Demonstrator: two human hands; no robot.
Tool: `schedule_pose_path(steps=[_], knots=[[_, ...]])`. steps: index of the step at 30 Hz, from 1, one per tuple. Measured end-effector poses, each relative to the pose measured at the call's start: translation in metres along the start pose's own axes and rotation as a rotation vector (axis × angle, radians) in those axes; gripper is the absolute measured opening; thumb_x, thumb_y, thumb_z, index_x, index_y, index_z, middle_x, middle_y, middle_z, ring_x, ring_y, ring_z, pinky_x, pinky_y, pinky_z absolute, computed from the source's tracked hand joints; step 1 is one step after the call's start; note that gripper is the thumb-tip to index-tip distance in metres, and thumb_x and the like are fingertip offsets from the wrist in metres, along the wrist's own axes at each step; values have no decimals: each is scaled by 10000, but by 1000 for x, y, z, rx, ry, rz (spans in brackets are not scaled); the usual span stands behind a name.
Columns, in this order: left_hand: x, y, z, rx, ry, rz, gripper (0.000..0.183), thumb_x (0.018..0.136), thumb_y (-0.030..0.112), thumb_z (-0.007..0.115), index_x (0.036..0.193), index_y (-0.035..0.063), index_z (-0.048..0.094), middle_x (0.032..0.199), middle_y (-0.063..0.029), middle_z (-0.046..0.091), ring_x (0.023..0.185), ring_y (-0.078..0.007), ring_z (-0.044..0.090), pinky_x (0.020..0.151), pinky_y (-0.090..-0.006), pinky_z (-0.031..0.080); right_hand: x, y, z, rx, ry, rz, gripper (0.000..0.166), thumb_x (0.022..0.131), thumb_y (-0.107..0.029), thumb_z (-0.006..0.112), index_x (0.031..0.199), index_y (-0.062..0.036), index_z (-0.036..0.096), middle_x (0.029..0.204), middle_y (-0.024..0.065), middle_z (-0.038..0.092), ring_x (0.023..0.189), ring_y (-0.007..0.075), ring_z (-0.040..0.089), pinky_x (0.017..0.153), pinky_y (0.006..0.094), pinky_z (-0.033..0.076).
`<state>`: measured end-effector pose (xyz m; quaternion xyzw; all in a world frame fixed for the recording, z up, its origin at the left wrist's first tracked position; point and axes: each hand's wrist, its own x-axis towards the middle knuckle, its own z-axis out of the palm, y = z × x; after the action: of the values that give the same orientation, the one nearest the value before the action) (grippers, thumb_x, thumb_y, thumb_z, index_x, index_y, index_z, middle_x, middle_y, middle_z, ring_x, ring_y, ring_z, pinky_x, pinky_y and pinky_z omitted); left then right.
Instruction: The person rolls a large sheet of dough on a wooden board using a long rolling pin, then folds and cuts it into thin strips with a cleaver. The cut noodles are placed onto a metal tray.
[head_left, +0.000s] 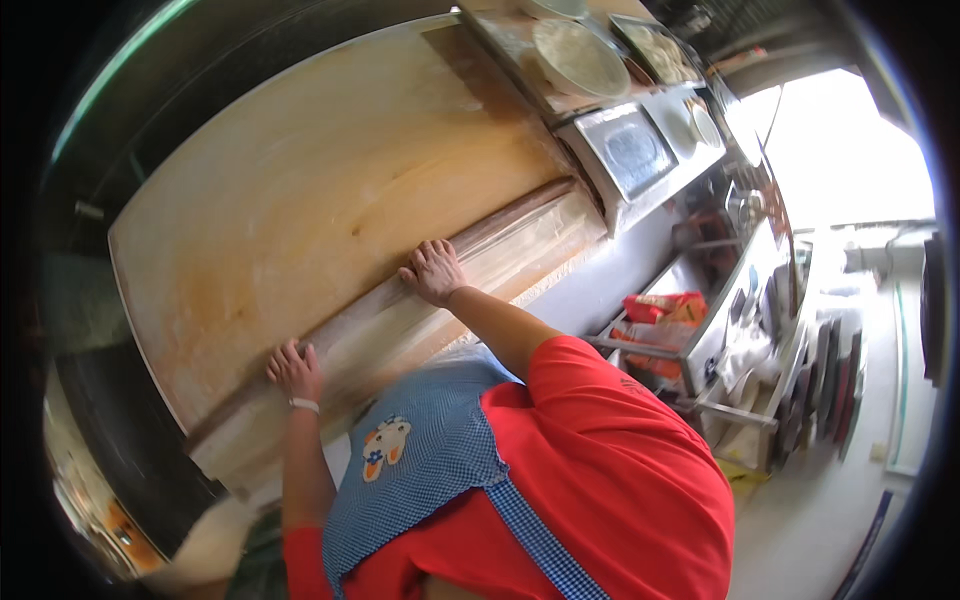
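Observation:
A long dark wooden rolling pin (517, 214) lies slantwise along the near side of a large, pale wooden work board (300, 180). My left hand (294, 371), with a light band at the wrist, rests over the pin's lower-left part. Farther up the pin, my right hand (433, 274) lies on it with the fingers bent over the top. A pale, flat sheet (540, 232), which looks like dough, spreads on the near side of the pin. Whether part of it is wound round the pin cannot be told. Flour-like powder lines the board's near edge.
At the upper right are a large bowl (581, 58) with pale contents, a metal tray (658, 51) holding pale pieces, and a scale with a metal pan (626, 148). Drawers with red packages (664, 319) stand to the right, beside upright trays (832, 382). A dark surface lies at left.

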<state>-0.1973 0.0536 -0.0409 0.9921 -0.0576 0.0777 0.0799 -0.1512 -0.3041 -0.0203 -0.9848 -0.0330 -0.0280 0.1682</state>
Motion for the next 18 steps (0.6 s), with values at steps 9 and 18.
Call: schedule_pose_path(steps=[9, 18], knots=[[13, -17, -13, 28, -161, 122, 482, 824, 466, 667, 1083, 81, 535, 1052, -160, 556, 1023, -368, 518, 874, -503, 397, -6, 3, 6, -52, 154, 119, 517, 906, -503, 499, 1007, -12, 626, 1053, 163, 564, 1102, 318, 490, 1075, 457, 279], [40, -40, 4, -115, -205, 260, 323, 923, 282, 578, 1108, 24, 518, 1041, -195, 574, 1008, -393, 510, 872, -526, 388, -43, 8, 40, 265, 343, -53, 309, 882, -264, 582, 1079, -26, 594, 1233, 200, 538, 1225, 352, 466, 1067, 457, 358]])
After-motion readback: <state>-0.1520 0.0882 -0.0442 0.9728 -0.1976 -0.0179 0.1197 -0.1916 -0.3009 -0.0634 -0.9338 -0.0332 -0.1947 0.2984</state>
